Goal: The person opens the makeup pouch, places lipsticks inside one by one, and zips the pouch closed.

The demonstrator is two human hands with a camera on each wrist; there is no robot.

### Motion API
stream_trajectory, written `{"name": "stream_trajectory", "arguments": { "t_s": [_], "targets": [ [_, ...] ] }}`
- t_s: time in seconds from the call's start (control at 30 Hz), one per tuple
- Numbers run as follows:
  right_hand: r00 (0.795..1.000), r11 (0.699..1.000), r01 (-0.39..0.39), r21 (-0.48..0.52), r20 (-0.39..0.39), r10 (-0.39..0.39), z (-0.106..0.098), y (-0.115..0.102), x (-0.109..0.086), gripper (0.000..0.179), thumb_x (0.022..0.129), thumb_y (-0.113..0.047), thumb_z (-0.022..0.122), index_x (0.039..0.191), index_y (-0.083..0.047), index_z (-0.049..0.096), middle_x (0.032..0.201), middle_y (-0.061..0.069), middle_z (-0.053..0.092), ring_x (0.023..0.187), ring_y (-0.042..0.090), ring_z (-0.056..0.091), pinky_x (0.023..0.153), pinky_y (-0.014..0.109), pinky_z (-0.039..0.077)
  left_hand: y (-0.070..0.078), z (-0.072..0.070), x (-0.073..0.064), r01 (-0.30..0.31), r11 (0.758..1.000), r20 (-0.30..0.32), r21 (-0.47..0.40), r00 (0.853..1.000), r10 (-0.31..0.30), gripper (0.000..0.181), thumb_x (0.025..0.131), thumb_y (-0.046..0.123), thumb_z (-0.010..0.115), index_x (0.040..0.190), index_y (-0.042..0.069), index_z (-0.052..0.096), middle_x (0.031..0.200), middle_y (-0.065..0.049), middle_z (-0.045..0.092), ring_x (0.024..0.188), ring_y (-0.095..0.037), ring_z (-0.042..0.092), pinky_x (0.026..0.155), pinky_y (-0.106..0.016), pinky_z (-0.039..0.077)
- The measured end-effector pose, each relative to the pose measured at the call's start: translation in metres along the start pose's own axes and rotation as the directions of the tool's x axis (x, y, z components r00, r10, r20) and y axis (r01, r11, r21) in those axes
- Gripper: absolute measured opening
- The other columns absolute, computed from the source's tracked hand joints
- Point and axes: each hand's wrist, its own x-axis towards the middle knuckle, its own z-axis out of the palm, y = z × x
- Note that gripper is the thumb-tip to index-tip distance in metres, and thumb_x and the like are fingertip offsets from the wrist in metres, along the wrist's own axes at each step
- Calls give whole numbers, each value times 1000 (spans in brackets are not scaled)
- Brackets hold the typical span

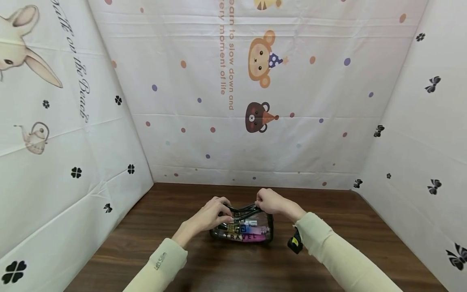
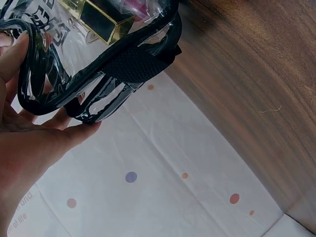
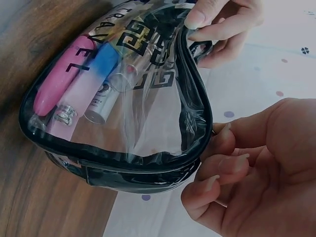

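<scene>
A clear plastic travel pouch [image 1: 265,221] with black trim and printed letters stands on the wooden table. My left hand [image 1: 211,215] holds its upper left edge, thumb in front and fingers behind. At the upper right corner, my right hand [image 1: 270,201] pinches the black rim with thumb and fingertips; whether a zipper pull is between them is hidden. Inside the pouch lie a pink rounded tube [image 3: 64,74], a blue-to-pink bottle [image 3: 81,94] and a silver-capped cylinder [image 3: 101,103]. In the left wrist view, a black-and-gold item [image 2: 101,20] shows through the plastic.
Dark wooden table [image 1: 146,251] surrounds the pouch. White printed cloth [image 1: 204,142] rises behind the table and along both sides. A black object with a yellow mark [image 1: 295,242] hangs by the right sleeve [image 1: 321,235].
</scene>
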Motion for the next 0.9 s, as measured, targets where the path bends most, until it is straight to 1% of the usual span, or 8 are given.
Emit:
{"name": "stream_trajectory", "arguments": {
  "t_s": [0.13,0.3,0.43,0.63,0.7,0.9],
  "targets": [
    [999,999,-35,-18,-17,34,-3,-1,-3,43,96,-10,54,55,-17,41,48,-7,32,44,8,23,50,23,27,-1,-1,-1,6,1000,4,-18,1000,-6,14,91,26,65,90,17,76,122,-10,61,116,-31,52,97,-51,42],
    [997,997,-73,2,-20,73,-10,-1,-5,47,96,-12,55,52,-18,39,46,-7,29,43,8,20,49,24,26,-4,-2,0,17,999,18,-48,1000,-16,15,92,27,63,92,18,75,125,-9,60,121,-31,51,101,-51,41],
    [997,998,-69,6,-15,69,-12,-1,-4,49,95,-12,56,50,-18,36,45,-8,25,43,8,17,49,24,25,-5,-2,0,26,998,28,-61,999,-24,16,92,28,63,93,18,75,127,-10,59,123,-32,50,102,-51,41],
    [996,996,-84,33,11,84,-9,-2,-3,52,95,-10,55,47,-18,34,44,-9,22,42,7,15,48,23,24,-5,0,-1,16,998,26,-56,1000,-15,15,92,27,64,93,18,76,126,-9,60,121,-31,51,100,-50,43],
    [996,996,-85,39,12,85,-8,-3,-2,52,94,-9,55,47,-18,33,44,-9,21,42,7,14,48,23,22,-5,1,-1,9,999,21,-49,1000,-8,14,92,26,64,92,18,76,125,-10,60,120,-32,52,99,-50,43],
    [997,997,-71,40,11,71,-5,-8,0,53,94,-8,53,48,-18,31,45,-9,19,44,7,12,47,23,18,-4,0,-1,19,999,17,-43,1000,-18,14,91,26,65,91,18,76,124,-9,61,119,-29,53,100,-48,43]
  ]
}}
